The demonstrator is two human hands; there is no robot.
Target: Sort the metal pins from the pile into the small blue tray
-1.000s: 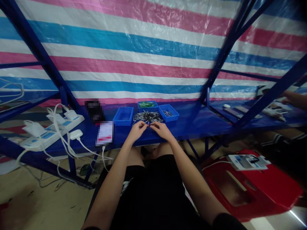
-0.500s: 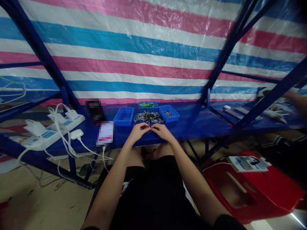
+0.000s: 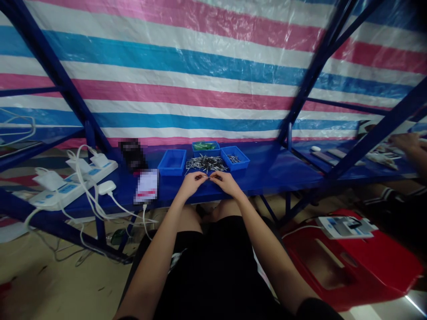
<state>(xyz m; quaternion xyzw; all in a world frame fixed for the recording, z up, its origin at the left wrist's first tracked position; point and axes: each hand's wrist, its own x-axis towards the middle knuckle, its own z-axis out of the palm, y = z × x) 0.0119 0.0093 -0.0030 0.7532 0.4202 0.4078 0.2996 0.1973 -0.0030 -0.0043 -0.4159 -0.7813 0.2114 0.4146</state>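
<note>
Head view, left hand [image 3: 192,181]: fingertips pinched together on a thin piece [image 3: 205,177], above the near part of the table [image 3: 267,171]
Right hand [image 3: 224,181]: tips likewise pinched, just beside those of the left hand; whether both hands gripped one thin piece or two was too small to tell
Pile [image 3: 206,163]: dark and silvery slender parts lay loose on the table, just beyond the fingertips
Left tray [image 3: 170,171]: stood beside the pile
Rear tray [image 3: 207,152]: stood behind the pile and held a green packet [image 3: 204,146]
Right tray [image 3: 240,166]: stood at an angle beside the pile and held some silvery slender parts
Power strip [image 3: 71,184]: lay at the far left, well apart from the hands
Grip: light, even pressure probably suited so slender an item; a hard squeeze could have made it slip or turn
Alignment: level fingertips likely gave the best control
Support: wrists steadied against the table edge would have reduced shake
Drop risk: a part let slip here could easily have mixed into the pile
</note>
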